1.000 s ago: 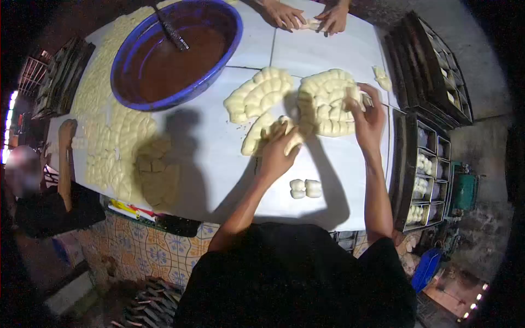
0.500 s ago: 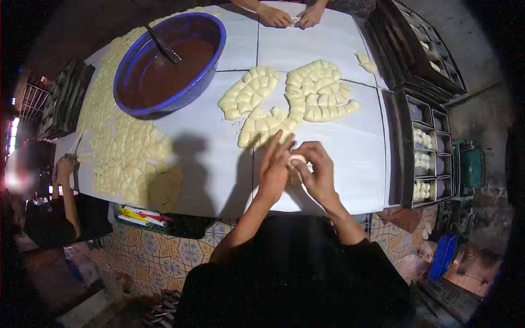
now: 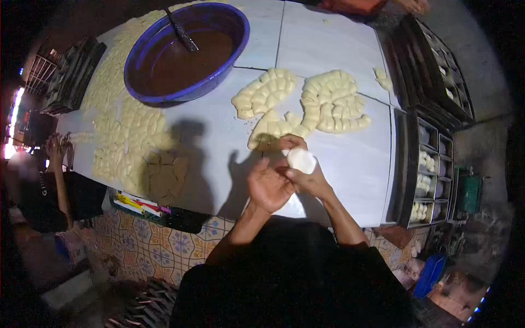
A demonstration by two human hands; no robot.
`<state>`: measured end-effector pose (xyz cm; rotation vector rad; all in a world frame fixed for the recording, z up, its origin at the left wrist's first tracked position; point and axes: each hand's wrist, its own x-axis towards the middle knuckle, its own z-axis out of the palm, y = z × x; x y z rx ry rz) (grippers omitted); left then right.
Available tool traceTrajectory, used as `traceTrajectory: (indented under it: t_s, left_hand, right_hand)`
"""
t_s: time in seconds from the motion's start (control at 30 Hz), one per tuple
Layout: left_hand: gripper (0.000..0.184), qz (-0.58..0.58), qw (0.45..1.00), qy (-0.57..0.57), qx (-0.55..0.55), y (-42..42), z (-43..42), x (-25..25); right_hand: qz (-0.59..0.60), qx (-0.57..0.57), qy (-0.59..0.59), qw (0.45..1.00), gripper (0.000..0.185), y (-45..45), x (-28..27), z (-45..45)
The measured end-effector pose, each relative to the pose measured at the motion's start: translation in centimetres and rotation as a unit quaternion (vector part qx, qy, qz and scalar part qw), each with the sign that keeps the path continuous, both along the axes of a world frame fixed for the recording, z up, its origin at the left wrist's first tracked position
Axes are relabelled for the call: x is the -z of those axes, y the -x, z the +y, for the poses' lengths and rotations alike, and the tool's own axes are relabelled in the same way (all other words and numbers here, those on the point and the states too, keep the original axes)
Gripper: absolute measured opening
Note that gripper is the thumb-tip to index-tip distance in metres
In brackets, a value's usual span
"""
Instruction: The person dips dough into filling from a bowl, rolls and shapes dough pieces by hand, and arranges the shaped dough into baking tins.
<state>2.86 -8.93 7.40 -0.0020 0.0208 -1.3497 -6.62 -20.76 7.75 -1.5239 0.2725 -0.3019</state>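
A round, flattened white dough piece [image 3: 302, 160] is pinched in my right hand [image 3: 313, 183], raised over the table near its front edge. My left hand [image 3: 270, 187] is beside it, palm up with the fingers apart, and no object shows on the palm. Its fingertips come close to the right hand; whether they touch is hard to tell. Just beyond both hands lie joined rows of cut dough pieces [image 3: 333, 104], with another cluster of dough pieces [image 3: 265, 94] to their left.
A blue basin [image 3: 216, 83] of brown liquid, with a dark-handled brush [image 3: 183, 35] in it, stands at the back left. Many dough pieces [image 3: 131, 128] cover the table's left side. Divided metal trays [image 3: 432, 167] line the right edge. A co-worker's hands [image 3: 57, 150] are at far left.
My hands have parted: the left has turned palm up and opened, while the right now shows the dough piece. The view has shifted, and the far co-worker's hands have left the table's back edge.
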Motion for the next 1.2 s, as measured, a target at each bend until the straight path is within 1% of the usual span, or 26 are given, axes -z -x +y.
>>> traceTrajectory:
  t_s: [0.03,0.07,0.1,0.13,0.17,0.2,0.27,0.3,0.33,0.37,0.43,0.47,0.53,0.63,0.67,0.7,0.77,0.8,0.83,0.87,0.9,0.97,1.0,1.03,1.1,1.2]
  left_hand:
    - [0.093,0.029,0.993,0.111,0.017,-1.4,-0.5,-0.8]
    - [0.117,-0.055,0.987,0.149,0.039,-3.3,-1.6,-1.6]
    - [0.123,-0.087,0.991,0.096,0.023,-4.9,-2.5,-2.3]
    - [0.118,-0.147,0.983,0.110,-0.007,-7.8,-3.5,-1.6]
    - [0.097,-0.213,0.975,0.021,-0.053,-11.0,-4.4,-5.6]
    - [0.085,-0.348,0.925,-0.069,-0.134,-15.1,-6.0,-5.4]
    - [0.088,-0.661,0.626,-0.365,-0.195,-23.7,-8.1,-7.4]
    - [0.090,-0.747,0.447,-0.464,-0.162,-28.3,-9.3,-7.1]
    - [0.088,-0.779,0.341,-0.514,-0.115,-31.5,-10.2,-5.7]
    - [0.086,-0.779,0.331,-0.531,-0.034,-33.2,-10.7,-4.2]
    - [0.084,-0.735,0.397,-0.539,0.110,-34.7,-11.0,-2.8]
    - [0.083,-0.725,0.408,-0.541,0.121,-34.8,-11.2,-2.5]
    - [0.084,-0.732,0.401,-0.546,0.071,-33.1,-11.1,-3.1]
    - [0.079,-0.809,0.233,-0.497,-0.210,-26.4,-9.4,-4.2]
    - [0.077,-0.785,0.221,-0.508,-0.277,-24.0,-9.0,-5.5]
    - [0.079,-0.729,0.449,-0.464,-0.226,-22.5,-7.8,-5.2]
    - [0.096,-0.548,0.783,-0.283,-0.080,-16.5,-5.8,-6.0]
    - [0.110,-0.421,0.875,-0.239,0.017,-13.5,-4.8,-6.5]
    - [0.103,-0.408,0.861,-0.303,0.005,-10.7,-4.5,-6.1]
    - [0.097,-0.391,0.845,-0.365,-0.007,-7.8,-4.2,-5.7]
    - [0.078,-0.364,0.868,-0.336,-0.046,-6.7,-3.2,-2.9]
    - [0.064,-0.377,0.834,-0.392,-0.094,-4.1,-2.2,-3.7]
    - [0.055,-0.348,0.843,-0.401,-0.091,-3.4,-1.9,-3.0]
    - [0.047,-0.336,0.865,-0.363,-0.087,-2.8,-1.3,-2.6]
    - [0.046,-0.545,0.763,-0.346,-0.033,-1.7,-0.3,-2.5]
    - [0.033,-0.669,0.676,-0.292,-0.098,-0.4,0.2,-2.0]
  right_hand:
    - [-0.007,-0.006,-0.056,0.998,0.078,-0.4,-0.3,-0.1]
    - [-0.013,-0.011,-0.113,0.993,0.091,-0.9,-0.6,-0.3]
    - [-0.019,-0.014,-0.168,0.985,0.105,-1.3,-0.9,-0.4]
    - [-0.032,0.002,-0.150,0.988,0.113,-1.8,0.4,-0.9]
    - [-0.047,0.019,-0.132,0.990,0.122,-2.4,1.1,-1.6]
    - [-0.032,0.020,-0.121,0.992,0.123,-2.8,0.9,-2.5]
    - [-0.016,0.064,-0.098,0.993,0.120,-3.2,0.7,-2.7]
    - [-0.006,0.078,-0.060,0.995,0.119,-3.3,0.6,-2.8]
    - [-0.002,0.077,-0.062,0.995,0.117,-3.3,0.9,-2.7]
    - [0.002,0.075,-0.065,0.995,0.115,-3.3,1.2,-2.8]
    - [0.000,0.078,-0.106,0.991,0.107,-3.4,1.0,-2.3]
    - [-0.021,0.083,-0.127,0.988,0.104,-3.5,1.1,-2.2]
    - [-0.040,0.095,-0.130,0.986,0.095,-3.4,1.6,-2.4]
    - [-0.023,0.109,-0.136,0.984,0.077,-3.0,3.0,-2.9]
    - [-0.018,0.116,-0.178,0.977,0.071,-3.3,3.6,-2.6]
    - [-0.013,0.124,-0.220,0.967,0.066,-3.6,3.8,-2.2]
    - [-0.026,0.127,-0.414,0.901,0.049,-5.0,1.2,-1.9]
    - [-0.024,0.134,-0.494,0.859,0.045,-5.1,0.9,-1.6]
    - [-0.021,0.139,-0.571,0.808,0.042,-4.9,0.9,-1.2]
    - [-0.033,0.141,-0.490,0.860,0.030,-4.6,2.8,-0.8]
    - [0.058,0.192,-0.418,0.886,0.026,-3.9,1.0,-0.5]
    - [0.070,0.276,-0.262,0.922,0.026,-2.9,1.6,0.5]
    - [0.009,0.255,-0.147,0.956,0.028,-2.2,0.3,1.3]
    - [0.027,0.232,0.070,0.970,0.032,-1.3,0.2,1.5]
    - [0.004,0.146,0.317,0.937,0.032,0.6,0.1,1.4]
    - [-0.026,0.171,0.241,0.955,0.024,2.0,-0.6,1.3]
